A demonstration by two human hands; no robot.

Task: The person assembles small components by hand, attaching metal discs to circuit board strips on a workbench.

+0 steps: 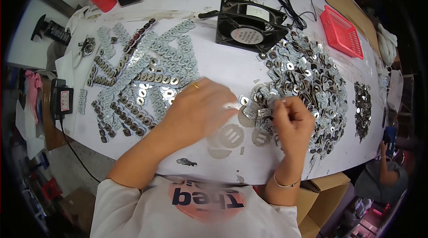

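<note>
Left hand (200,108) is blurred: forearm runs in from lower left, back of hand up, fingers pointing right. Pale, bright sliver at its fingertips, maybe a piece; can't tell if the grip is closed on it. Right hand (293,120) is sharper: forearm near upright, fingers curled, thumb brought up against forefinger. Fleck of something light at that tip, too small to call as a held piece. It sits over the near left edge of the pile (314,77). Between the hands, a few loose pieces (249,112) lie on the table (210,62), small plates, some with round faces, the rightmost just beside the right fingers. Step in hand, my read: picking single pieces off the edge of the pile, with the right hand on the pile side and the left on the rows side. Next move probably calls for a light fingertip pinch and a check on which way up each piece faces; they overlap, so dragging a neighbour along is the risk. Further out: rows (154,79) of pieces in slanting lines left of the left hand, fan (244,26) standing behind the pile, red basket (341,33) beyond it, and a smaller pile (362,111) apart at far right.
</note>
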